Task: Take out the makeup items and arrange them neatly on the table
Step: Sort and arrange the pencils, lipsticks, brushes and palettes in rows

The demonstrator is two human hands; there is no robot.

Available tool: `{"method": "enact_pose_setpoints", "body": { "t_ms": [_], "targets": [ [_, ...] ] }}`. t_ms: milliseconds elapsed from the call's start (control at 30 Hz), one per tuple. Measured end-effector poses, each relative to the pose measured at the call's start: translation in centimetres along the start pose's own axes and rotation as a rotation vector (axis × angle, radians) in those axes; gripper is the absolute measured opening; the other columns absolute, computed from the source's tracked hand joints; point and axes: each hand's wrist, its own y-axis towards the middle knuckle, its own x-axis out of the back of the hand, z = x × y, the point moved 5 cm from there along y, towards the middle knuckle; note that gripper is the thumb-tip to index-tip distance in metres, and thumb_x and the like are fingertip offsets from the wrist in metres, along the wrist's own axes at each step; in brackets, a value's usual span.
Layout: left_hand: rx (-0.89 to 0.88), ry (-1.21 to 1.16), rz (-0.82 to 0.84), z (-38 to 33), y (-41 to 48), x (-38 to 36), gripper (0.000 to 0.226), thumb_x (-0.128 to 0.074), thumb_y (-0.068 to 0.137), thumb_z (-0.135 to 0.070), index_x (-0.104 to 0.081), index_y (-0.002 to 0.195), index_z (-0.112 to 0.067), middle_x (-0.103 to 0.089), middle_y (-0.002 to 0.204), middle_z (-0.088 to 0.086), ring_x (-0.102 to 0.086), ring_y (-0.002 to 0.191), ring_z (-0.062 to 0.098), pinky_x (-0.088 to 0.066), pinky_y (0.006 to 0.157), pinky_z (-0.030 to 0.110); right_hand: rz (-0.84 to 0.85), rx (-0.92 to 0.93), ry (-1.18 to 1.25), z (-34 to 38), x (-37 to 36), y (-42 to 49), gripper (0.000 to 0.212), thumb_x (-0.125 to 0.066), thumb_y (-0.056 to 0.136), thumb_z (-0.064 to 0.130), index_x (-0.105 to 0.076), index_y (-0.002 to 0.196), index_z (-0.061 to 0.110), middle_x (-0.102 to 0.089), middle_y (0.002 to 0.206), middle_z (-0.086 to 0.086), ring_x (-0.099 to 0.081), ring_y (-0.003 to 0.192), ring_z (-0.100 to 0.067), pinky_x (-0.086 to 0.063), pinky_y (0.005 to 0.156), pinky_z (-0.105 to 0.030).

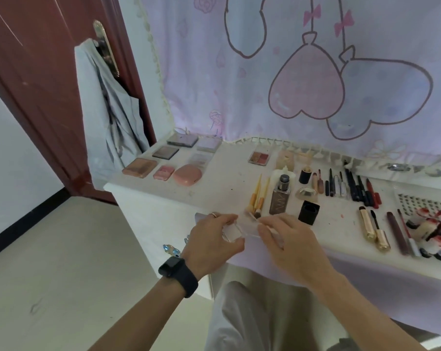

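My left hand (pixel 215 239) and my right hand (pixel 287 239) both grip a clear plastic case (pixel 247 228) at the near edge of the white table (pixel 222 183). The left fingers curl round its left end, the right fingers round its right end. Just behind the case lie yellow-handled brushes (pixel 258 196), a brown foundation bottle (pixel 280 196) and a black square cap (pixel 309 211). Compacts and palettes (pixel 163 158) are laid in rows at the far left. Pencils and mascaras (pixel 351 186) lie in a row to the right.
A white perforated basket (pixel 426 202) with several items stands at the right edge. Gold tubes (pixel 373 229) lie near the front right. A dark red door (pixel 49 84) with a grey garment (pixel 110 115) hung on its handle is on the left. A pink printed cloth (pixel 290 72) hangs behind.
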Motion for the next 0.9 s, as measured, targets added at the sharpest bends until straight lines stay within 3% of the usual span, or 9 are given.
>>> {"method": "enact_pose_setpoints", "body": {
  "t_ms": [100, 233, 367, 533, 733, 900],
  "targets": [
    [0.058, 0.015, -0.047, 1.5, 1.4, 0.8, 0.058, -0.072, 0.079, -0.049, -0.061, 0.133, -0.032, -0.063, 0.118, -0.015, -0.057, 0.106, 0.003, -0.049, 0.093, 0.023, -0.097, 0.149, -0.260, -1.2, -1.0, -1.7, 0.038, -0.054, 0.098, 0.033, -0.071, 0.120, 0.008, -0.071, 0.120, -0.004, -0.065, 0.111, -0.022, -0.055, 0.094, -0.034],
    [0.151, -0.070, -0.143, 2.0, 5.1, 1.7, 0.061, -0.068, 0.076, -0.059, -0.064, 0.129, -0.030, -0.066, 0.111, -0.016, -0.061, 0.099, 0.005, -0.048, 0.081, 0.021, -0.082, 0.177, -0.441, -3.7, -3.2, -3.7, 0.044, -0.055, 0.100, 0.032, -0.064, 0.135, 0.008, -0.063, 0.138, -0.008, -0.061, 0.126, -0.026, -0.050, 0.105, -0.045],
    [0.179, 0.008, -0.146, 1.3, 9.6, 0.8, 0.071, -0.057, 0.072, -0.061, -0.063, 0.131, -0.022, -0.070, 0.120, -0.004, -0.064, 0.108, 0.018, -0.047, 0.080, 0.027, -0.114, 0.209, -0.512, -4.6, -4.2, -4.3, 0.048, -0.052, 0.102, 0.036, -0.057, 0.143, 0.011, -0.055, 0.148, -0.006, -0.054, 0.135, -0.025, -0.045, 0.109, -0.045],
    [0.223, 0.178, -0.069, 1.3, 14.5, -1.8, 0.043, -0.060, 0.084, -0.050, -0.067, 0.111, -0.017, -0.070, 0.111, 0.007, -0.060, 0.104, 0.028, -0.054, 0.081, 0.038, -0.125, 0.247, -0.617, -5.4, -5.0, -4.9, 0.057, -0.057, 0.101, 0.042, -0.048, 0.150, 0.014, -0.045, 0.157, -0.007, -0.047, 0.142, -0.025, -0.044, 0.111, -0.046],
    [0.232, 0.349, -0.062, 0.9, 17.3, -4.0, 0.056, -0.051, 0.089, -0.058, -0.060, 0.127, -0.018, -0.055, 0.129, 0.010, -0.044, 0.123, 0.030, -0.045, 0.091, 0.043, -0.170, 0.256, -0.602, -5.9, -5.4, -5.1, 0.059, -0.055, 0.102, 0.042, -0.043, 0.153, 0.015, -0.040, 0.160, -0.006, -0.041, 0.146, -0.024, -0.033, 0.117, -0.042],
    [0.243, 0.246, -0.067, 2.0, 16.9, -4.4, 0.071, -0.050, 0.085, -0.069, -0.052, 0.141, -0.025, -0.055, 0.137, 0.008, -0.040, 0.130, 0.030, -0.041, 0.102, 0.046, -0.170, 0.244, -0.587, -5.7, -5.3, -5.0, 0.058, -0.057, 0.101, 0.041, -0.046, 0.152, 0.015, -0.042, 0.158, -0.005, -0.043, 0.145, -0.024, -0.036, 0.116, -0.042]
  ]
}}
